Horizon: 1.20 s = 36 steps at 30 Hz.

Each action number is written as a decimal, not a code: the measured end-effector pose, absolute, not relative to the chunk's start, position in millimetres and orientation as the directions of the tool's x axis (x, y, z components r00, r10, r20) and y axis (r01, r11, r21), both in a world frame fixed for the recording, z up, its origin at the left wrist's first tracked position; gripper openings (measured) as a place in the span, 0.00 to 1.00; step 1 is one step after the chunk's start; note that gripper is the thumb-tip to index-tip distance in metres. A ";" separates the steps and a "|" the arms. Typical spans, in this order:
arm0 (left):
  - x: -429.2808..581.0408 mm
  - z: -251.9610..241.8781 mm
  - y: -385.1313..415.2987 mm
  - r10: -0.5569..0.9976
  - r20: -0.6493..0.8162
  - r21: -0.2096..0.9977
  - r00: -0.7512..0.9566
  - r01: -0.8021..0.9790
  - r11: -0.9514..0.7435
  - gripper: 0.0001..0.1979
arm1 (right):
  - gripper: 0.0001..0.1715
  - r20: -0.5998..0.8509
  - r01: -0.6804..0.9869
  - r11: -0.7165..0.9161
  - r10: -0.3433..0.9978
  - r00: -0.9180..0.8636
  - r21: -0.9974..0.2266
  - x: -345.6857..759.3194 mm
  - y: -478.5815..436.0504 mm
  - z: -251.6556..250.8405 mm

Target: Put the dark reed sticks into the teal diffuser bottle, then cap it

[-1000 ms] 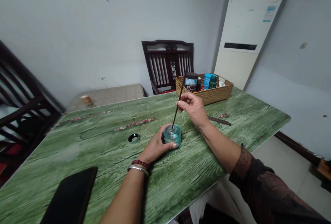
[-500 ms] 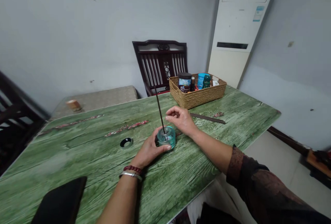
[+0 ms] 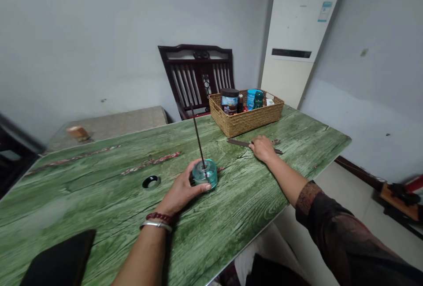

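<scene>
fingers [image 3: 200,188] of the left hand [image 3: 181,191] clamp the glass jar [image 3: 205,174], steadying its stick [image 3: 197,136]; the right hand [image 3: 262,148] lies fingers together on the tabletop [image 3: 297,154].

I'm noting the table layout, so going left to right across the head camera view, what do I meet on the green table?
flat black object → black ring → left hand → round teal glass holder → right hand
</scene>
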<state>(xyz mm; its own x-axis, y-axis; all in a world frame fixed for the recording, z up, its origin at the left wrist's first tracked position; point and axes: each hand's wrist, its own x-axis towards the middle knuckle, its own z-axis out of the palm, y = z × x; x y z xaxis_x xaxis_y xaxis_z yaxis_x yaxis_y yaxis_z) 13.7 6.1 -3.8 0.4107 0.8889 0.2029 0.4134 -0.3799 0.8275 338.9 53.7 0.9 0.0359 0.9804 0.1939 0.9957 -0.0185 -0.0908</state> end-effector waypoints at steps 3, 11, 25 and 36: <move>14.3 -2.2 5.5 0.891 0.189 0.830 0.413 0.417 -0.370 0.42 | 0.19 0.170 0.998 0.013 0.985 -0.002 -0.066 332.4 49.6 4.2; 15.4 -1.3 5.6 0.887 0.205 0.833 0.414 0.402 -0.380 0.43 | 0.13 0.099 0.994 0.099 0.991 -0.093 -0.054 317.9 31.7 16.7; 16.6 -2.4 6.5 0.866 0.256 0.825 0.429 0.369 -0.427 0.42 | 0.12 0.087 0.988 0.136 0.988 -0.130 -0.067 312.7 26.3 25.3; 16.3 -1.1 4.4 0.870 0.251 0.831 0.424 0.366 -0.418 0.41 | 0.14 0.053 0.992 0.122 0.991 -0.120 -0.035 310.9 19.6 24.4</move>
<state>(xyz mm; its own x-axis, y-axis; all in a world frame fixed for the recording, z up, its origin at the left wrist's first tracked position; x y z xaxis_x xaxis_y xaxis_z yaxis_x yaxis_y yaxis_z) 16.3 4.4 -1.1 0.4241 0.8701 0.2511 0.3664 -0.4184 0.8311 310.9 19.6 24.4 -0.1201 0.9914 0.0529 0.9919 0.1220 -0.0349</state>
